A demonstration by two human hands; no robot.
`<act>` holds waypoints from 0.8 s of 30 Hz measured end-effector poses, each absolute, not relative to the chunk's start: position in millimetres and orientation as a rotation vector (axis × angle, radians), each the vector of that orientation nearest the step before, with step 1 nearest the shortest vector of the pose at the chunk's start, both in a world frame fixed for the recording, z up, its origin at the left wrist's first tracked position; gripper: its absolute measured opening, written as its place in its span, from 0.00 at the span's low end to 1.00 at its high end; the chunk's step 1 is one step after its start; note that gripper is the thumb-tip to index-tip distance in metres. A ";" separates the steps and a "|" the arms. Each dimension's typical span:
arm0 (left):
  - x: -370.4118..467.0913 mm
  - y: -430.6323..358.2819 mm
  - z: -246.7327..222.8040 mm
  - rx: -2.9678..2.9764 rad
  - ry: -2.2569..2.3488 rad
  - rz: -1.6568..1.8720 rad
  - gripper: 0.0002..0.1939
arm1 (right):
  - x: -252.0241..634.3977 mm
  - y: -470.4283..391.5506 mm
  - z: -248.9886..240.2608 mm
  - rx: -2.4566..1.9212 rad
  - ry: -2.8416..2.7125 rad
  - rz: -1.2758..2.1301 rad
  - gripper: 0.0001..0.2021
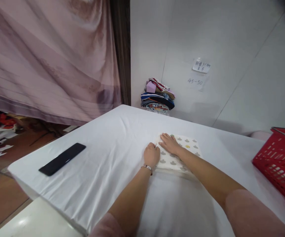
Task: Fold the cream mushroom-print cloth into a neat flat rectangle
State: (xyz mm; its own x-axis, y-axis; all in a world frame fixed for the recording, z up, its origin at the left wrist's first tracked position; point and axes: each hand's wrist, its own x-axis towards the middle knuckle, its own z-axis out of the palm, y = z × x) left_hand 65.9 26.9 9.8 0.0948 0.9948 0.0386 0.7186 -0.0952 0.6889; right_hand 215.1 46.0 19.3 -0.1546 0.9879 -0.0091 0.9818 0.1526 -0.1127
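Observation:
A folded cream cloth (pixel 173 163) with grey duck-like shapes and one yellow one lies on the white-covered table (pixel 103 158). My left hand (pixel 152 154), with a bracelet at the wrist, has its fingers curled at the cloth's left edge and seems to grip that edge. Flat on top of the cloth, near its upper left part, rests my right hand (pixel 169 144) with fingers stretched out. My right forearm covers part of the cloth's lower right side.
A black flat object (pixel 62 159) lies on the table's left side. At the right edge stands a red plastic basket (pixel 277 158). Behind the table is a stack of folded fabrics (pixel 157 96) against the wall. A pink curtain (pixel 58 59) hangs at the left.

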 end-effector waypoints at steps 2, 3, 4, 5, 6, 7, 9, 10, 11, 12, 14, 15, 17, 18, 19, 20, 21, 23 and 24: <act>66.4 27.4 9.6 1.856 1.673 0.711 0.04 | 213.2 51.6 18.9 -1.996 -2.346 0.133 0.28; 66.7 27.8 9.2 1.851 1.674 0.712 0.05 | 211.8 54.7 18.5 -2.003 -2.353 0.132 0.28; 67.0 28.3 8.7 1.846 1.676 0.714 0.05 | 210.4 57.9 18.0 -2.016 -2.357 0.135 0.28; 67.3 28.8 8.0 1.845 1.678 0.718 0.06 | 209.0 60.9 17.5 -2.033 -2.357 0.143 0.29; 67.4 29.3 7.4 1.845 1.677 0.723 0.06 | 207.9 63.5 17.3 -2.048 -2.355 0.154 0.29; 67.5 29.7 6.8 1.846 1.676 0.727 0.06 | 207.1 65.6 17.6 -2.057 -2.355 0.167 0.29; 67.2 30.4 5.8 1.846 1.671 0.729 0.06 | 206.5 67.1 20.1 -2.066 -2.349 0.206 0.29; 66.8 30.8 5.5 1.846 1.667 0.728 0.06 | 206.4 65.7 22.5 -2.068 -2.343 0.234 0.29; 66.4 31.2 5.1 1.847 1.662 0.724 0.06 | 206.5 62.4 25.5 -2.069 -2.335 0.274 0.29; 65.9 31.7 4.8 1.846 1.657 0.718 0.06 | 206.5 56.8 28.8 -2.071 -2.323 0.323 0.29; 64.9 33.0 4.3 1.851 1.649 0.707 0.06 | 206.3 38.1 35.5 -2.073 -2.286 0.430 0.28; 64.5 33.8 4.0 1.854 1.649 0.702 0.07 | 206.0 25.0 38.3 -2.062 -2.270 0.478 0.28; 64.0 35.0 3.8 1.862 1.656 0.694 0.06 | 204.7 -6.2 41.7 -2.007 -2.259 0.545 0.27; 64.0 35.5 3.9 1.869 1.659 0.691 0.06 | 203.8 -22.9 42.2 -1.951 -2.280 0.561 0.29; 64.0 35.8 4.2 1.875 1.659 0.686 0.06 | 202.6 -39.0 42.0 -1.910 -2.311 0.566 0.29; 64.1 36.0 4.6 1.880 1.659 0.682 0.06 | 201.2 -53.8 41.2 -1.879 -2.344 0.532 0.30; 64.4 36.0 5.1 1.882 1.660 0.678 0.06 | 199.8 -66.8 40.0 -1.876 -2.362 0.481 0.30; 64.8 36.1 6.4 1.880 1.666 0.671 0.07 | 197.8 -86.9 36.9 -1.905 -2.376 0.372 0.30; 64.9 36.3 7.2 1.874 1.668 0.665 0.07 | 197.8 -94.5 35.1 -1.922 -2.372 0.322 0.30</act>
State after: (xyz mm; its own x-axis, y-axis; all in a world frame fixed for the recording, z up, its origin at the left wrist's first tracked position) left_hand 64.9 36.3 7.2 0.1123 0.9936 0.0096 0.7274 -0.0888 0.6804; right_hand 197.8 -94.5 35.1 -0.2144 0.9738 -0.0759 0.9587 0.1950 -0.2069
